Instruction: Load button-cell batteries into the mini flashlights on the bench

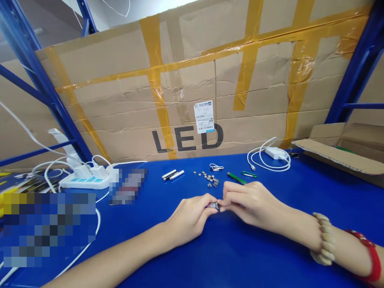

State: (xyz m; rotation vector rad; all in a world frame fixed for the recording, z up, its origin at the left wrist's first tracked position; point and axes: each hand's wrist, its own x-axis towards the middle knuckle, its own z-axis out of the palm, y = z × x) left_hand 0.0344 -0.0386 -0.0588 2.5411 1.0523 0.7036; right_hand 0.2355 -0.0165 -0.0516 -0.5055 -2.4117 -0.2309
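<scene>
My left hand point(193, 218) is closed, with thumb and forefinger pinching a small silvery cylinder with a dark end point(213, 205). At its right end my right hand point(247, 202) is also closed, its thumb and fingertips meeting the piece; whether they grip a separate tiny part is hidden. Just beyond the hands lie several small round metal pieces point(210, 179), loosely scattered. Silver metal tubes point(177, 175) rest to their left. A green tube point(236, 178) and a green carabiner point(249, 174) lie behind my right hand. Farther back is a silvery carabiner point(216, 167).
A white charger with coiled cable point(274, 153) lies at the back right, near an opened cardboard box point(336, 154). A power strip with plugs point(87, 182) and trailing white cables stands left. A large cardboard panel point(120, 108) closes off the back of the blue table point(240, 256).
</scene>
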